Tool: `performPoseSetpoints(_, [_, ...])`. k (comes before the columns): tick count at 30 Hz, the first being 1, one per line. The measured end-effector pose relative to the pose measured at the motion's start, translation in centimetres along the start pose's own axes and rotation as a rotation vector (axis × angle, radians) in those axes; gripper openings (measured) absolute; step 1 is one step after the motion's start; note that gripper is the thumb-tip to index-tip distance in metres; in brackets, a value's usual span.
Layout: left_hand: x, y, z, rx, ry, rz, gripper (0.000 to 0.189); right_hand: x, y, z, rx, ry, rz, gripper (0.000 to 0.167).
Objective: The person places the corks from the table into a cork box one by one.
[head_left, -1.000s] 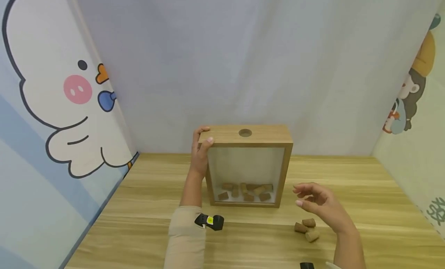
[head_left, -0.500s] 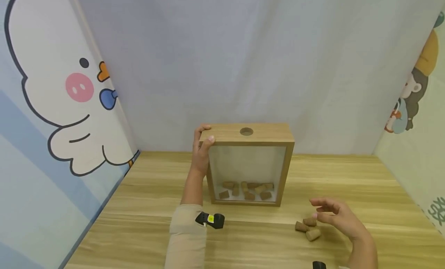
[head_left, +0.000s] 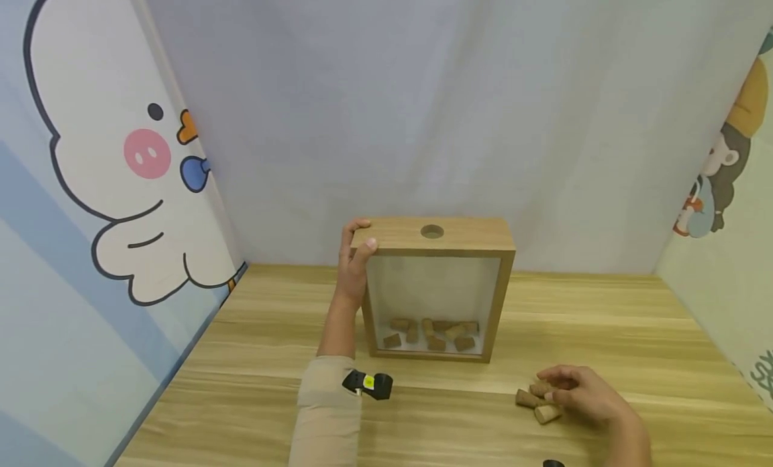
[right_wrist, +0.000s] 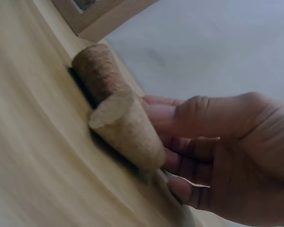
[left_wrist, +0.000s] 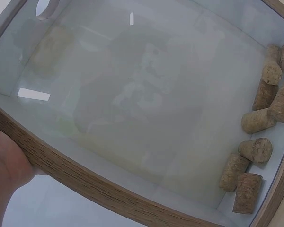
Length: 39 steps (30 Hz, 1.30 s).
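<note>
My left hand [head_left: 353, 272] grips the upper left corner of a wood-framed display box [head_left: 501, 306], its thumb on the top face. The box stands upright with a clear front and a round hole [head_left: 432, 231] in its top. Several corks [left_wrist: 258, 120] lie along the bottom inside. To the right of the box, my right hand [head_left: 586, 393] is down at three corks on the table, thumb and fingertips around the farthest cork [head_left: 538, 389]. A pale cork [right_wrist: 130, 132] and a darker cork [right_wrist: 97, 68] lie beside it; the right wrist view hides the pinched one.
The wood-grain table [head_left: 447, 420] spreads around the box. A pale curtain [head_left: 423, 118] hangs behind it. Printed panels flank both sides, one with a white cartoon character [head_left: 90, 118]. A small black camera [head_left: 377, 385] sits on the left sleeve.
My right hand has moved right, then down onto the loose corks, and its thumb and fingers have closed around the farthest one. The left hand keeps its grip on the box.
</note>
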<state>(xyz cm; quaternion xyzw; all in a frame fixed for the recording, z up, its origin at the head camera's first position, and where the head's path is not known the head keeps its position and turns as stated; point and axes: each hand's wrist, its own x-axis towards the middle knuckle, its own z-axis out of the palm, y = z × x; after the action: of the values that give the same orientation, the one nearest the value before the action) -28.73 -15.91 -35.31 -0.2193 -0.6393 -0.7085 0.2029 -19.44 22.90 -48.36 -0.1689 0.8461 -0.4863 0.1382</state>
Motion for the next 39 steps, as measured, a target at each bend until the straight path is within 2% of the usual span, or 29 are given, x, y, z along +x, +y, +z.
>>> performPoseSetpoints(3, [0.1, 0.0, 0.0, 0.009, 0.003, 0.000, 0.048, 0.4, -0.2, 0.3, -0.019, 0.008, 0.017, 0.031])
performPoseSetpoints(12, [0.0, 0.0, -0.1, 0.024, 0.018, 0.002, 0.049, 0.3, -1.3, 0.5, -0.075, 0.103, 0.120, 0.025])
performPoseSetpoints(16, [-0.1, 0.0, -0.2, 0.030, 0.021, -0.011, 0.048, 0.7, -2.8, 0.7, -0.071, 0.146, 0.094, 0.024])
performPoseSetpoints(24, [0.0, -0.1, 0.1, 0.020, 0.030, 0.005, 0.048, 2.4, -7.4, 1.9, -0.077, 0.226, -0.064, 0.026])
performPoseSetpoints(29, [-0.2, 0.1, 0.3, 0.008, 0.019, -0.006, 0.046, 3.8, -10.7, 3.4, -0.034, 0.227, -0.187, 0.027])
performPoseSetpoints(34, [-0.2, 0.2, 0.1, 0.019, 0.013, -0.017, 0.046, 4.6, -14.3, 3.7, -0.019, 0.260, -0.370, 0.027])
performPoseSetpoints(39, [-0.1, 0.2, 0.0, 0.035, 0.008, -0.004, 0.048, 4.8, -18.0, 2.7, 0.025, 0.287, -0.535, 0.024])
